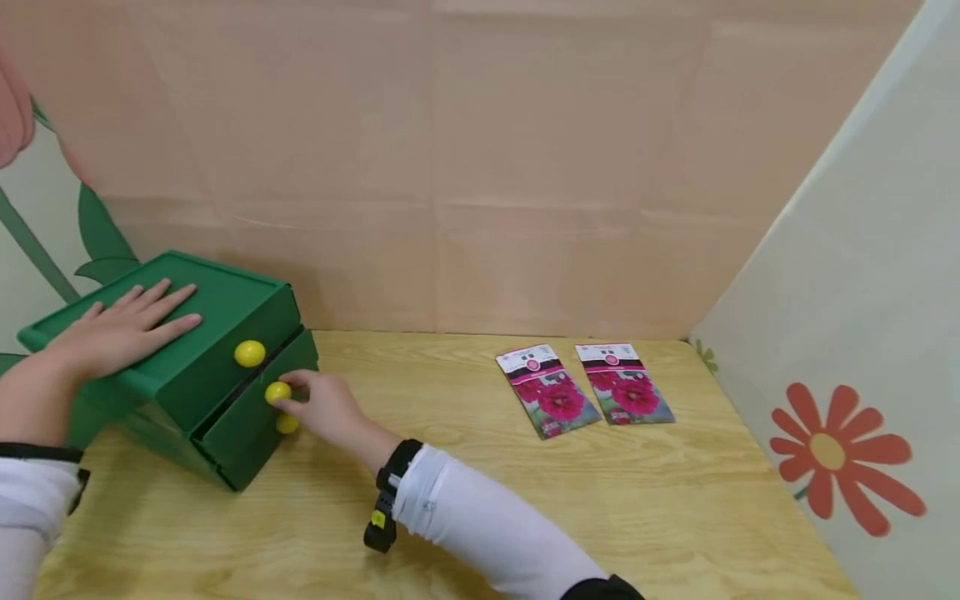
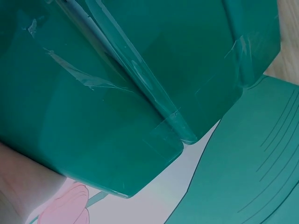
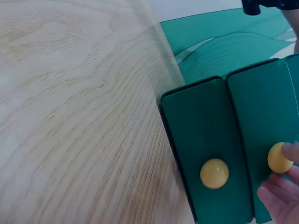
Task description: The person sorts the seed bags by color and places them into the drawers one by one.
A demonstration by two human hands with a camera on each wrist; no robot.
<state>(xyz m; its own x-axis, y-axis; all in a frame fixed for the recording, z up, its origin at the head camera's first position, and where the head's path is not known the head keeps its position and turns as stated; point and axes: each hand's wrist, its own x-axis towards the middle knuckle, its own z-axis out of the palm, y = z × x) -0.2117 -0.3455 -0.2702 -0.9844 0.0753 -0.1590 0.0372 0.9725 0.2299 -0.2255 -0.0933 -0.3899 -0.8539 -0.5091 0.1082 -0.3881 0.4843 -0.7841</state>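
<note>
A green chest of drawers (image 1: 217, 287) with round yellow knobs stands at the left of the table. My left hand (image 1: 120, 333) rests flat on its top, fingers spread. My right hand (image 1: 330, 412) pinches the middle drawer's yellow knob (image 1: 277, 392) between thumb and fingers. That middle drawer (image 1: 258, 400) juts out a little, with a dark gap above it. The top knob (image 1: 250, 353) and the bottom knob (image 3: 214, 173) are untouched. In the left wrist view the chest's side (image 2: 121, 116) shows clear tape, and the fingers are out of sight.
Two flower seed packets (image 1: 547, 392) (image 1: 626, 383) lie side by side on the wooden table (image 1: 465, 500), right of the chest. A beige backdrop (image 1: 525, 167) rises behind the table. A white panel with a painted red flower (image 1: 847, 454) borders the right side.
</note>
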